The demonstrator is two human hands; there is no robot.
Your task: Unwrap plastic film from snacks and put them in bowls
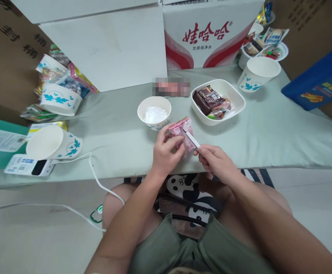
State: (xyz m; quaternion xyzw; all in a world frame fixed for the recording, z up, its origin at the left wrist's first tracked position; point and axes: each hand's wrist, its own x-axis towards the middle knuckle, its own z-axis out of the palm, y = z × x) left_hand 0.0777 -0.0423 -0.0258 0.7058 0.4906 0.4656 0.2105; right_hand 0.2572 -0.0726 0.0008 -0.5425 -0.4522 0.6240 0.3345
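Between the fingers of my left hand (167, 150) is a small pink plastic packet (186, 142), held near the table's front edge. My right hand (215, 158) grips a thin white-handled blade (193, 139), which looks like a craft knife. Its dark tip lies against the upper part of the packet. Just beyond my left hand stands a paper cup (154, 108) with a clear plastic piece inside. To the right of that, a white bowl (237, 110) holds a dark brown snack pack (207, 99) and other wrapped snacks.
Paper cups (60, 99) and snack packets crowd the left side. Another cup (54, 142) lies tilted by a white device (30, 165) with a cable (94, 175). White boxes (105, 49) line the back. At right are a cup (258, 74) and a blue package (320, 76).
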